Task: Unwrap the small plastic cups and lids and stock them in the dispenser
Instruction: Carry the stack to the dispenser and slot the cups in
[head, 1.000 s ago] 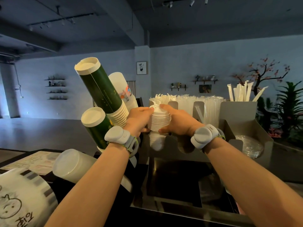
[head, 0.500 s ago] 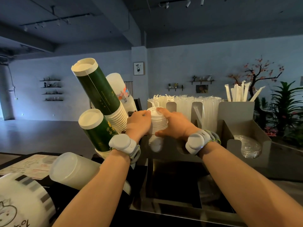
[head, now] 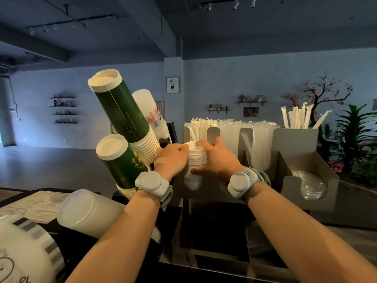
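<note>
cup stack (head: 196, 158) in dispenser (head: 214, 186) slot, between left hand (head: 171, 160) and right hand (head: 216, 160) | paper cup tubes (head: 122, 127) left | lids (head: 310, 184) in right bay | straws (head: 257, 139) behind

Grey wristbands (head: 150, 181) (rounded pods) on bare forearms.

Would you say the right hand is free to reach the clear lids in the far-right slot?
Probably not yet: the right hand grips the small cup stack; the path to the clear lids looks open.
</note>
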The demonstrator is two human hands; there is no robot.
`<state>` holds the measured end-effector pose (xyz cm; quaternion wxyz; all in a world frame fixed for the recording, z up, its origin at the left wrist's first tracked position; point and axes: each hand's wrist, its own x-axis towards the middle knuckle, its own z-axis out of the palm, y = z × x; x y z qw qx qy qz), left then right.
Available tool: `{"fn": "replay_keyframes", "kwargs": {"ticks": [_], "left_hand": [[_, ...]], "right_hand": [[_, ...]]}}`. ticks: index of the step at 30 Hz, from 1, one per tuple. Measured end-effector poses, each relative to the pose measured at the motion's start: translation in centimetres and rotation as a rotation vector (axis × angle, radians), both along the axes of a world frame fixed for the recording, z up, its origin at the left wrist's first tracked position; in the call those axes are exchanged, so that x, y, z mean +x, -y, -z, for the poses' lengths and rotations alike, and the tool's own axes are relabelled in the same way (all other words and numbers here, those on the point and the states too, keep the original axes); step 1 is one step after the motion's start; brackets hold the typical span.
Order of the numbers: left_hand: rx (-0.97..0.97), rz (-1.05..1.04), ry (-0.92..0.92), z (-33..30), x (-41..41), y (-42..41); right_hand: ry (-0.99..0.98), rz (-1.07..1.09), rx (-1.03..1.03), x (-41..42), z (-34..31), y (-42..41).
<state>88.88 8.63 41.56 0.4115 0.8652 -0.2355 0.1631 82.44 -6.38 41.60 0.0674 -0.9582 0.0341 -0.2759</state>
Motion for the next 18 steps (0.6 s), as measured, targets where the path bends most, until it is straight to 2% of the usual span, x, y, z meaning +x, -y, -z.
{"fn": "replay_keyframes", "kwargs": {"ticks": [8,13,18], "left_hand": [[-0.095,0.034,0.019,-0.3,0.7,0.3],[-0.086,0.079,-0.027,-0.3,1.2,0.4],[-0.137,0.102,-0.009,0.2,1.5,0.2]], "right_hand": [[-0.111,-0.063,0.101,0.0,-1.1,0.1],[0.026,-0.074,0.178,-0.2,-1.5,0.2],[0.047,-0.070,0.199,-0.1,-1.5,0.4]]}}
